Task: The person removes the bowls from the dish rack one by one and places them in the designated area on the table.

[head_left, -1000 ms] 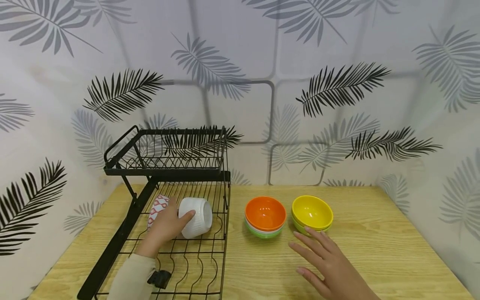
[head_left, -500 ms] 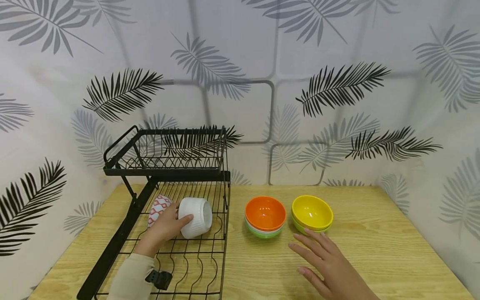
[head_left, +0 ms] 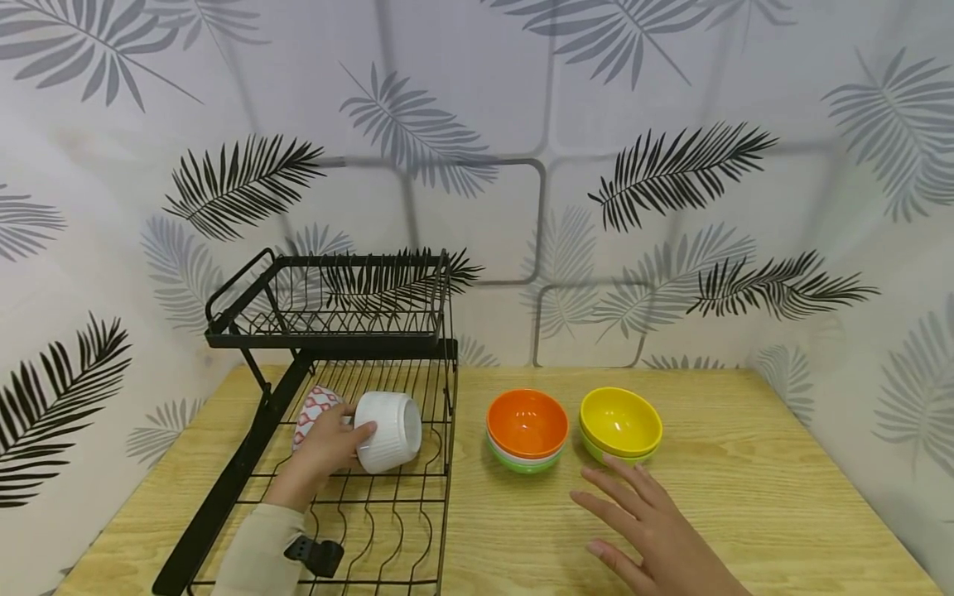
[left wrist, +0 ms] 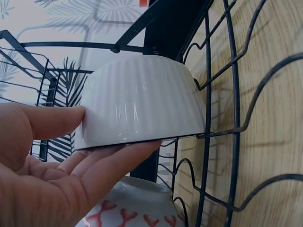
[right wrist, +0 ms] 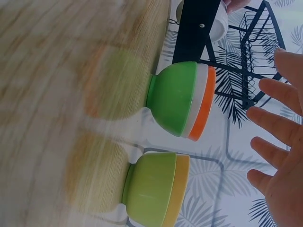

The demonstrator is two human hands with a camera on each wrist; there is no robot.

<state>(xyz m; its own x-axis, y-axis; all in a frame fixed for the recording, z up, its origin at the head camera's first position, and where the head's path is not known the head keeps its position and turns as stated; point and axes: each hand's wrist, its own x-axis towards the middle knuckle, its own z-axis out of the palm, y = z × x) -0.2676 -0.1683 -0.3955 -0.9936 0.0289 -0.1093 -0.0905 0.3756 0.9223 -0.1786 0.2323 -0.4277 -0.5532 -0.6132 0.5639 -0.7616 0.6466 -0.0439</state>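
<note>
On rack; 1 patterned bowl; left hand grips 1 white bowl

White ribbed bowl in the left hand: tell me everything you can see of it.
The white, round, ribbed bowl looks like glossy ceramic, its wall narrowing to a round base. It is tipped sideways at the lower tier of the black metal wire rack, base facing right in the head view, beside the red-patterned white bowl. The left hand holds its rim, thumb on the outer wall. Inside hidden; wire contact unclear.
</note>
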